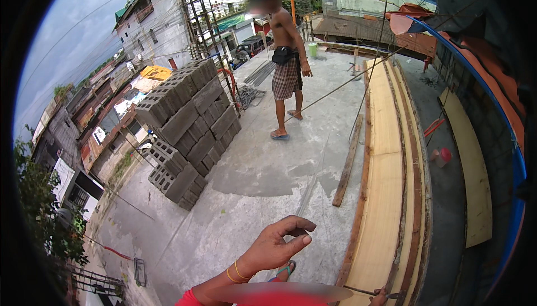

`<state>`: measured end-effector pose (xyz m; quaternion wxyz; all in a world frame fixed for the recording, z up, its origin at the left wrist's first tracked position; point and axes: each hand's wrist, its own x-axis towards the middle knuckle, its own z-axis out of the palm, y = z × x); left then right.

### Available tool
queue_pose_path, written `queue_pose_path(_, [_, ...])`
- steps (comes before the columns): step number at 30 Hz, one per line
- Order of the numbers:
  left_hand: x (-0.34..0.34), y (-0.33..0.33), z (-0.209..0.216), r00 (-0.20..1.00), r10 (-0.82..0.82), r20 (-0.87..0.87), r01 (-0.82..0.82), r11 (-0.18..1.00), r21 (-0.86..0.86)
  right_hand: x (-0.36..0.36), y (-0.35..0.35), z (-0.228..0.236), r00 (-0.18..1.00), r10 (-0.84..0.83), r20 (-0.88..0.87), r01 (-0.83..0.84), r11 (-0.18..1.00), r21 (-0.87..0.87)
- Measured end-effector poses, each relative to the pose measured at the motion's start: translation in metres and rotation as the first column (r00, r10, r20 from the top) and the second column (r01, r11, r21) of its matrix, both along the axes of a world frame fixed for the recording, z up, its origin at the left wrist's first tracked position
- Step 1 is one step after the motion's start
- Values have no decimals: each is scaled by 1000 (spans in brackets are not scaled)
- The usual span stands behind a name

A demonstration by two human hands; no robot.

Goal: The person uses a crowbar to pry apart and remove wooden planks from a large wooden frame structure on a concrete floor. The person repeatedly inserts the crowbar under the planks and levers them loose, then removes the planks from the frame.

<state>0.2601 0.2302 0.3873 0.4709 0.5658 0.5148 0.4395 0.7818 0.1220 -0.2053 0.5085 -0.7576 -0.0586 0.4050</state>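
My left hand [277, 245] reaches over the concrete floor with fingers bent and a gap between thumb and forefinger. Nothing shows in its grasp, and a thin yellow band circles the wrist. At the lower edge, my right hand [380, 297] is partly cut off by the frame. Its fingers are closed on a thin dark tool [361, 291], whose exact kind I cannot make out. Beneath that hand runs a long wooden form of pale boards [383, 188] with darker side strips, stretching away on the right.
Hollow concrete blocks [193, 121] are stacked at the left. Another person [286, 54] in checked shorts stands ahead, near a long thin rod [352, 79]. A loose wooden strip [348, 163] lies left of the boards. A blue pipe [475, 63] curves along the right.
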Motion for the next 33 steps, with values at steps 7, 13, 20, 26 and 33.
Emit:
queue_pose_path(7, [57,-7,143,966,-259,-7,174,629,758,-14,0,18,1000,-10,19,11,998,-56])
queue_pose_path(13, [69,-15,152,969,-220,-110,219,567,794,-24,2,35,999,11,32,-8,994,-108])
queue_pose_path(20, [98,-17,101,823,-214,-526,535,602,593,-43,6,63,998,45,52,-36,984,-172])
queue_pose_path(26, [68,-10,-72,652,-382,-655,475,879,-39,-53,-1,97,993,116,16,-113,985,-130])
queue_pose_path(33, [-69,-97,-303,634,-342,-693,-96,855,-510,-33,-21,104,997,-3,-77,-2,998,-62])
